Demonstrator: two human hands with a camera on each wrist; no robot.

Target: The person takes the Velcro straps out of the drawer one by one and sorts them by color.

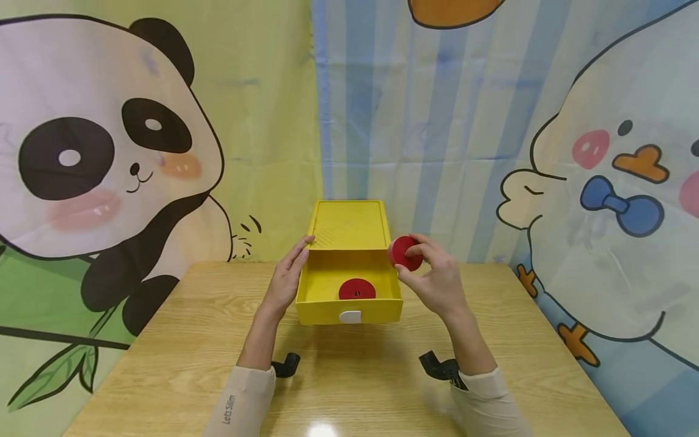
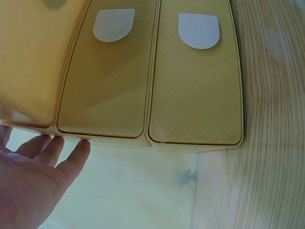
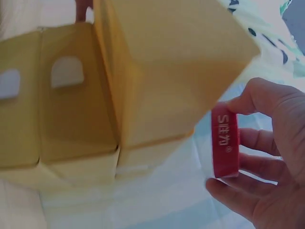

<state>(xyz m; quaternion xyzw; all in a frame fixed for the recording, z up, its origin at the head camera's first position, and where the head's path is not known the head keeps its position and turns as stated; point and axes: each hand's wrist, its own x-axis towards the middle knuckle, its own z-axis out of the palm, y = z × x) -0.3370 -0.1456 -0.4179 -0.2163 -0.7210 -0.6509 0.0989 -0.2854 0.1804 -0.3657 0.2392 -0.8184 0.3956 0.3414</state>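
A yellow drawer cabinet (image 1: 349,223) stands on the table with its top drawer (image 1: 327,312) pulled out. Inside that drawer lies a flat red disc (image 1: 357,289) with a small dark mark at its centre. Beside the drawer's right wall, my right hand (image 1: 437,276) holds a second red disc (image 1: 405,254) between thumb and fingers. White lettering runs along the rim of this red disc (image 3: 225,139) in the right wrist view. My left hand (image 1: 284,282) touches the cabinet's left side, fingers (image 2: 76,155) extended along its edge.
Below the pulled-out drawer, two shut drawers with white handles (image 2: 199,31) show in the left wrist view. The wooden table (image 1: 191,346) ends at a wall cloth (image 1: 273,121) printed with cartoon animals. A black strap piece (image 1: 439,367) sits at each wrist.
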